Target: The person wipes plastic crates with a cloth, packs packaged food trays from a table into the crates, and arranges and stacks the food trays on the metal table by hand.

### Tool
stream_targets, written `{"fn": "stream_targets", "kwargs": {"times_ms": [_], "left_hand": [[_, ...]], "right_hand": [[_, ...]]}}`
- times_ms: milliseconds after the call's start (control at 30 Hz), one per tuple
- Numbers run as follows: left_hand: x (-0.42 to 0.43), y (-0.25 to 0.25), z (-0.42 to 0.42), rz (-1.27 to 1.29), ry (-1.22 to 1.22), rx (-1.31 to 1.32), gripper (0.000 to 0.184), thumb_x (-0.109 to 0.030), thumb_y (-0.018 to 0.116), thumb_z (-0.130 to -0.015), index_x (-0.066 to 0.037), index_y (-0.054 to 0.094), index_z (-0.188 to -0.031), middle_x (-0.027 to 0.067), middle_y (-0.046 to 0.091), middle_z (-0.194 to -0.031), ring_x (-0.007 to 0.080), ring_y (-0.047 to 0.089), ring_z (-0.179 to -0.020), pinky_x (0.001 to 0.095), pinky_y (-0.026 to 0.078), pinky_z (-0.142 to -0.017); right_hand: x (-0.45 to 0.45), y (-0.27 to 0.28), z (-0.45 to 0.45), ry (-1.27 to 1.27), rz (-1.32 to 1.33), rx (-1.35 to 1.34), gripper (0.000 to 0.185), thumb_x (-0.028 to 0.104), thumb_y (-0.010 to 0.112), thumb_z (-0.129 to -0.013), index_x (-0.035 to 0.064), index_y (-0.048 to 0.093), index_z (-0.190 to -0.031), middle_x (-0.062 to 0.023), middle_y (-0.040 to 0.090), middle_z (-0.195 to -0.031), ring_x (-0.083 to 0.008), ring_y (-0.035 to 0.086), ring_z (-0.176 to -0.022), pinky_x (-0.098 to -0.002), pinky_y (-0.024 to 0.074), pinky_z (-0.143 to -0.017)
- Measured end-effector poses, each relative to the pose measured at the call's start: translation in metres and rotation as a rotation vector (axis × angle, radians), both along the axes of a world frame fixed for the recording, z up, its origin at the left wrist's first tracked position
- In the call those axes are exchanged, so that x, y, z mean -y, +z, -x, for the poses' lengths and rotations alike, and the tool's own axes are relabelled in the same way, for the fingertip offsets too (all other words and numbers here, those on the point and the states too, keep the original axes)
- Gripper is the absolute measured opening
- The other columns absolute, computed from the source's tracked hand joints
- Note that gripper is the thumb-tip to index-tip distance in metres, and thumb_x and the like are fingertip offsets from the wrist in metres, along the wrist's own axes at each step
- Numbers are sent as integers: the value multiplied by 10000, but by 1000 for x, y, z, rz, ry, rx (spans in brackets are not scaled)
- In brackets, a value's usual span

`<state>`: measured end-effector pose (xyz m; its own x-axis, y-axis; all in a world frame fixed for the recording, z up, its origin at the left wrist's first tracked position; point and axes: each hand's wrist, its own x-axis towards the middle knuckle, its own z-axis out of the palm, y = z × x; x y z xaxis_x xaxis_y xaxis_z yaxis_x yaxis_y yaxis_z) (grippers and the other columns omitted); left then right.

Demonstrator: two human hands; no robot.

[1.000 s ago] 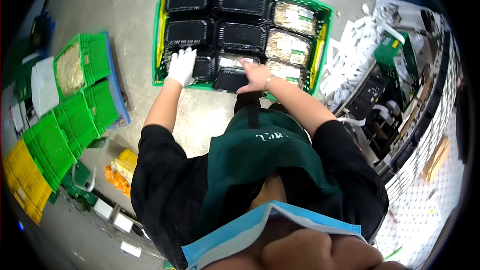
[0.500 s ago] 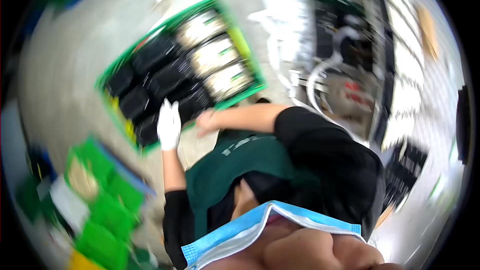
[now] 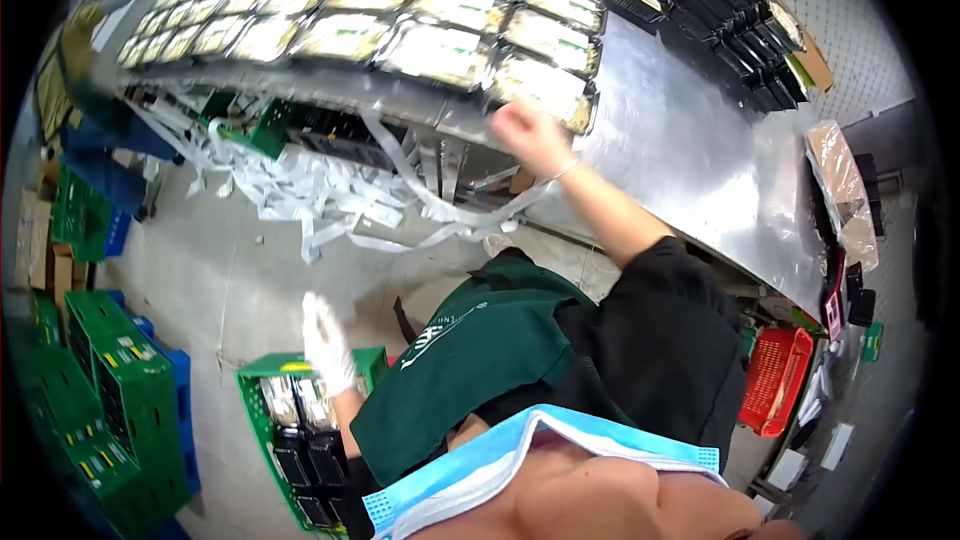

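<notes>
The bare right hand is held over the near edge of the metal table, its fingers curled in together at the near side of the corner pack; whether that pack is clamped or only touched cannot be told. The corner pack is set at the near right end of the rows of packs, by which the left and middle of the tabletop are covered. The white-gloved left hand is held low on the near left, its fingers straight and side by side, with nothing seen clamped in it; it is seen over the far right part of the green crate, though contact cannot be told. In that crate, light-coloured packs are lined up at the far end and black containers nearer. Black trays are piled on the far right of the table, and a red basket is placed low on the right. White strips are strewn (rather thickly) over the floor beside and beneath the table. Stacked green crates are seen on the left, and another person is partly seen at the far left.
</notes>
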<state>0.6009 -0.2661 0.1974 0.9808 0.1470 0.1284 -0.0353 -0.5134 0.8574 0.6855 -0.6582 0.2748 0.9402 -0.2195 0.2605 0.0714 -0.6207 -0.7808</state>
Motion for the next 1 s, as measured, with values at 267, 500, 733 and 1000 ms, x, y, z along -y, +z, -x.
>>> {"fn": "stream_targets", "kwargs": {"times_ms": [267,500,733,1000], "left_hand": [[381,102,-213,-460,-698,627,521,-214,552,-756,-8,381,-1203,186,409,-1203,323,409,-1086,369,317,-917],[446,75,-206,-816,-684,274,794,-502,469,-751,15,187,-1284,209,191,-1327,362,191,-1218,476,141,-975],[450,75,-210,-301,-281,-501,503,-376,463,-807,18,382,-1109,246,495,-1035,393,519,-893,428,413,-780],[368,96,-152,-186,-237,15,259,-316,457,-788,-82,462,-677,135,523,-608,295,537,-562,375,422,-509]], "right_hand": [[455,-59,-124,-762,91,-84,292,255,614,-697,1,603,-841,-87,612,-740,-152,573,-624,-267,454,-610],[549,-54,-193,-1251,-75,-440,764,464,615,-645,-74,360,-1123,-237,442,-1147,-323,470,-1043,-350,387,-873],[546,-66,-180,-1188,-871,-6,294,243,699,-616,13,518,-641,-118,540,-607,-230,530,-495,-361,449,-422],[465,-17,-87,-852,296,-60,185,264,574,-699,97,598,-775,-55,577,-818,-168,540,-824,-319,437,-658]]}}
